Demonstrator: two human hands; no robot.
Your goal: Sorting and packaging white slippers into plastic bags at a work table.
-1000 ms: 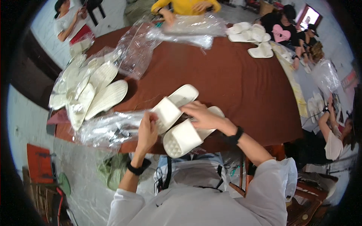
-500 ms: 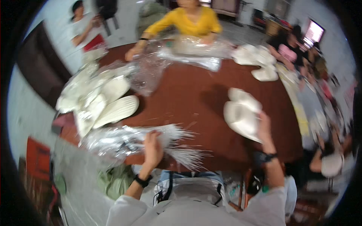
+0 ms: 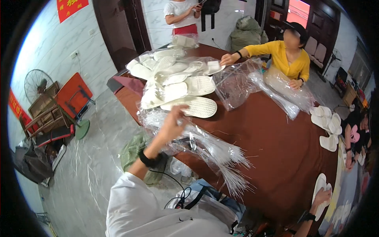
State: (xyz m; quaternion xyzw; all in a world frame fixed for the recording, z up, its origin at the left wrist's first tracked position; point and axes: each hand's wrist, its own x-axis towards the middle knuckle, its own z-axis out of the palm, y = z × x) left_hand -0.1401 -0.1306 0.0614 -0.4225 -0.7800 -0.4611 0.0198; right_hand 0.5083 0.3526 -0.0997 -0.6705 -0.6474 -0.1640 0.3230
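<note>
We see the left hand (image 3: pixel 172 125) raised over the near-left edge of the brown table (image 3: pixel 276 146); its fingers are closed on the top of a stack of clear plastic bags (image 3: pixel 213 152), and the stack lies on the table and fans out toward the near edge; just behind the hand there is a heap of white slipper soles (image 3: pixel 177 85), partly inside transparent wrapping, and the nearest sole shows its ribbed underside; the right hand (image 3: pixel 321 196) is far away at the near-right edge of the table; it grips a pair of white slippers (image 3: pixel 320 189), with the fingers curled over their lower part; more white slippers (image 3: pixel 327 126) lie at the right side of the table; across the table a person in a yellow top (image 3: pixel 282 55) handles large clear bags (image 3: pixel 284 89); another person in a white top (image 3: pixel 182 10) stands behind the far end.
</note>
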